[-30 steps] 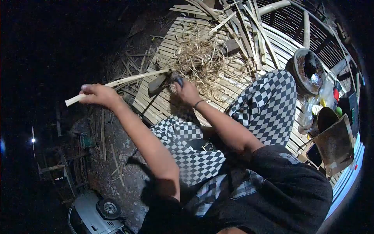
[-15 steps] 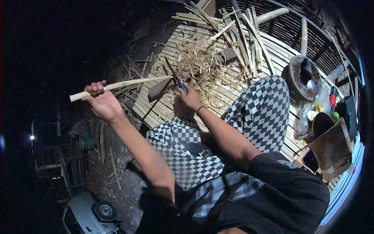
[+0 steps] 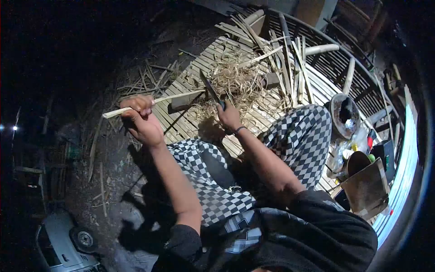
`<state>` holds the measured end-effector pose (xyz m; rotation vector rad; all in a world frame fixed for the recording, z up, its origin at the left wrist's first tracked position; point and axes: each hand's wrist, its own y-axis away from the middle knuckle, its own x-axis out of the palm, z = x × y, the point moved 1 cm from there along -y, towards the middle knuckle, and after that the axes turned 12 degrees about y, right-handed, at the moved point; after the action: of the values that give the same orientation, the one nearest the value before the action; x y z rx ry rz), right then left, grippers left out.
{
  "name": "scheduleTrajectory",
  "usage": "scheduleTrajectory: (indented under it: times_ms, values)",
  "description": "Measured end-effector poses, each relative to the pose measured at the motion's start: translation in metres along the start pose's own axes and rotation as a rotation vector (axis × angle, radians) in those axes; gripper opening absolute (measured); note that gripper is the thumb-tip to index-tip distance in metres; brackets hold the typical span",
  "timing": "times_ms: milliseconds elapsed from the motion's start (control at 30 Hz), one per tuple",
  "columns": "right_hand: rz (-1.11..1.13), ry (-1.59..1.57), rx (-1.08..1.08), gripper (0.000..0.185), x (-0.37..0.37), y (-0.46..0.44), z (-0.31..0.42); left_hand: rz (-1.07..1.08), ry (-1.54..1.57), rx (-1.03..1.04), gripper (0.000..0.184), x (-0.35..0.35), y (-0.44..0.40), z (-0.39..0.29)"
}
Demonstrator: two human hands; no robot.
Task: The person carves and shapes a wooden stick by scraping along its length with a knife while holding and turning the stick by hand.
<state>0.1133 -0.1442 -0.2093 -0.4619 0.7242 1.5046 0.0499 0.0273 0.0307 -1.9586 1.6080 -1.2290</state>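
My left hand (image 3: 146, 124) is closed around a long pale bamboo strip (image 3: 174, 96) near its outer end. The strip's far end meets the blade of a knife (image 3: 209, 86) above a dark wooden block (image 3: 185, 101). My right hand (image 3: 230, 119) is wrapped round the knife's dark handle, its blade pointing up and away from me. Just past the blade lies a heap of thin curly shavings (image 3: 235, 79) on the slatted bamboo platform (image 3: 183, 78).
Split bamboo strips (image 3: 290, 68) lie piled at the platform's far side, near a slatted railing (image 3: 333, 59). A round stone-like bowl (image 3: 343, 115) stands right of my knee. Plastic bags (image 3: 360, 141) and a bent brown sheet (image 3: 367, 188) are nearby. A vehicle (image 3: 63, 240) stands lower left.
My left hand has come closer to the knife and turned, and the strip now looks thinner. My right hand still grips the knife. The whole view has shifted slightly.
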Motion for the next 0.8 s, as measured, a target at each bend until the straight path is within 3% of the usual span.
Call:
scheduleTrajectory:
  times_ms: [167, 267, 433, 533, 700, 767, 800]
  values:
    - [0.190, 0.331, -0.251, 0.046, -0.029, -0.034, -0.015, 0.010, 0.050, 0.039, 0.045, 0.002, -0.003, 0.007]
    - [0.208, 0.361, -0.254, 0.044, -0.035, -0.040, -0.018, 0.019, 0.049, -0.024, 0.046, -0.002, -0.019, 0.013]
    - [0.052, 0.267, -0.231, 0.050, 0.000, -0.040, -0.049, -0.131, 0.016, 0.029, 0.046, -0.023, -0.003, 0.005]
    - [0.203, 0.197, -0.189, 0.051, -0.012, -0.034, -0.038, -0.226, 0.037, 0.063, 0.044, -0.041, 0.000, 0.004]
    - [0.196, 0.131, -0.242, 0.046, -0.013, -0.045, -0.046, -0.236, 0.032, 0.070, 0.046, -0.041, 0.002, -0.003]
    - [0.340, 0.029, -0.088, 0.048, -0.022, -0.043, -0.036, -0.210, 0.009, 0.083, 0.046, -0.035, 0.003, -0.003]
    - [0.256, 0.014, -0.105, 0.042, -0.017, -0.043, -0.038, -0.237, -0.005, 0.100, 0.045, -0.031, 0.003, -0.001]
